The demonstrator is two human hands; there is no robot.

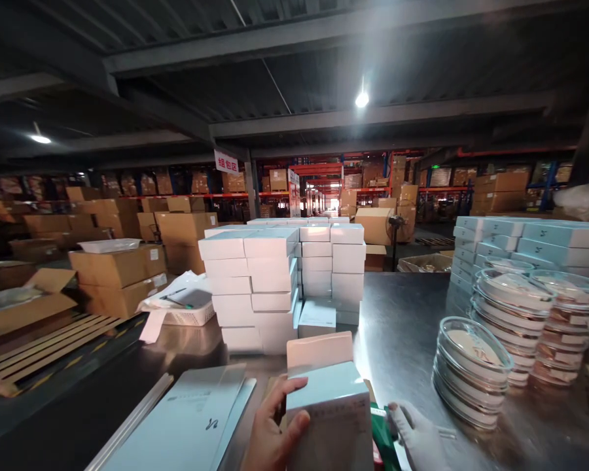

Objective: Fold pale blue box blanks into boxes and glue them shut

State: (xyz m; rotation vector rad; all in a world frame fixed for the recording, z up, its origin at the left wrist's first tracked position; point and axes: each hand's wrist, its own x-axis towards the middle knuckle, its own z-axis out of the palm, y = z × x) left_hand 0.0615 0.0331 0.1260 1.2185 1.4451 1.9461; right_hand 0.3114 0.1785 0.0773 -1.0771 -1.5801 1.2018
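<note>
My left hand [271, 428] is closed around the left side of a pale blue and white carton [328, 409] with its top flap standing open, held at the bottom centre of the view. My right hand [418, 437], in a white glove, sits just right of the carton, fingers curled near a green object [381, 437] on the metal table [397, 327]; what it holds is unclear. Flat unfolded carton blanks [186, 422] lie to the left of my left hand.
Stacks of closed white-blue cartons [275, 281] stand mid-table, more at the right [510, 245]. Stacks of clear round lidded dishes [471, 373] fill the right side. A white basket [186, 307] sits at the left. Brown cardboard boxes [112, 271], wooden pallets and warehouse racks lie beyond.
</note>
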